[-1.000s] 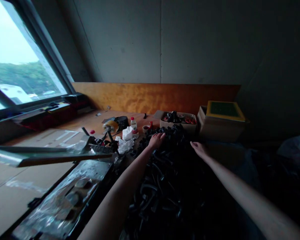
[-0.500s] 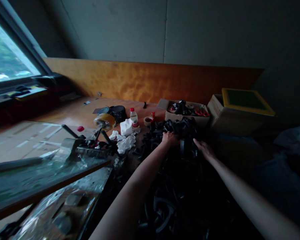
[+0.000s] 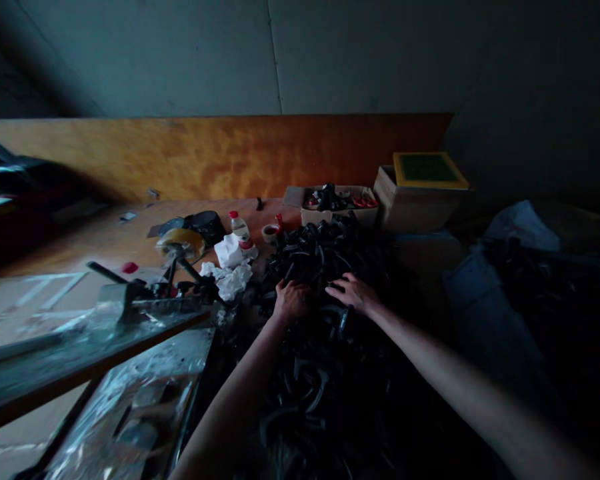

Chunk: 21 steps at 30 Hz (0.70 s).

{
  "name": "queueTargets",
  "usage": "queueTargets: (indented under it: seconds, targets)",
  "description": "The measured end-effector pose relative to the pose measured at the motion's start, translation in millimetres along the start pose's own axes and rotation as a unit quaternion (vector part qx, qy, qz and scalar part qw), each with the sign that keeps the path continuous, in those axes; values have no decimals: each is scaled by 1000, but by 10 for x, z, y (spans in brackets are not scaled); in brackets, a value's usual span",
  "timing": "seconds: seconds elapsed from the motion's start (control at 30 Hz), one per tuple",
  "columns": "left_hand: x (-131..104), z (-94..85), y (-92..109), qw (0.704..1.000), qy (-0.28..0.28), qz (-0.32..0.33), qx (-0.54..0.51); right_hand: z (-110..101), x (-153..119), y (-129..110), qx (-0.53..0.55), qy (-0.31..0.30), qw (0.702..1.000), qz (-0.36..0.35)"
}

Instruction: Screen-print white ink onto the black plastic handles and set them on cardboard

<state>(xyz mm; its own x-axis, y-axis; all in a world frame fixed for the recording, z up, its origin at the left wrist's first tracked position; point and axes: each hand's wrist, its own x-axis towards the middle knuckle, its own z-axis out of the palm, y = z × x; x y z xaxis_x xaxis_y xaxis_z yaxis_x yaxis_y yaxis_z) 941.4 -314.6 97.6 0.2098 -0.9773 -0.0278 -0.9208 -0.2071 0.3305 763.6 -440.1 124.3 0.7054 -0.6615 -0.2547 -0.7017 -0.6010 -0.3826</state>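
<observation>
A large heap of black curved parts (image 3: 307, 383) covers the dark work surface in front of me. My left hand (image 3: 292, 300) rests on the heap with its fingers curled down among the parts; whether it grips one is hidden in the dark. To its right, my right hand (image 3: 353, 293) lies over the same heap, fingers spread and pointing left, with nothing visibly held. The two hands are a short gap apart. A shiny black part lies just under my right hand.
Left of the heap are crumpled white tissues (image 3: 234, 283), a bottle (image 3: 240, 229), a tape roll (image 3: 270, 233) and a plastic-wrapped frame (image 3: 70, 353) with clamps. Behind stand an open carton (image 3: 340, 217) and a taller box (image 3: 415, 207); a blue bin (image 3: 490, 313) is at right.
The view has turned right. My right hand has moved left and nearer to my left hand, and both are now closer to me on the heap.
</observation>
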Motion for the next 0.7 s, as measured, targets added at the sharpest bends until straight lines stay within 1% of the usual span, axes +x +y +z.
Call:
queueTargets:
  seconds: [0.13,0.2,0.27,0.37,0.43,0.47,0.53,0.6,0.63,0.67,0.7]
  targets:
    - [-272,-59,47,999,10,37,-2,-26,-180,-145,-5,8,1000,-18]
    - [-394,-39,27,999,15,46,6,5,-260,-249,-9,-2,999,-45]
    - [-502,35,-31,998,19,53,8,68,-324,-365,-12,-6,996,-87]
    - [-632,204,-163,997,40,67,3,153,-404,-523,-18,6,989,-145]
    - [-712,285,-242,995,63,83,-7,139,-482,-569,-13,25,985,-170]
    - [-759,301,-263,993,75,92,-15,105,-545,-560,-5,45,982,-184]
    - [-896,284,-239,989,114,93,-36,18,-754,-455,20,116,972,-204]
    - [-1127,247,-100,978,193,51,-55,-13,-1105,-223,47,207,955,-209]
    - [-1288,246,13,969,237,31,-58,26,-1338,-63,55,250,945,-204]
    - [-1478,270,150,961,272,21,-53,111,-1602,117,57,285,936,-197]
    - [-1691,327,303,955,292,26,-43,247,-1890,312,45,312,929,-195]
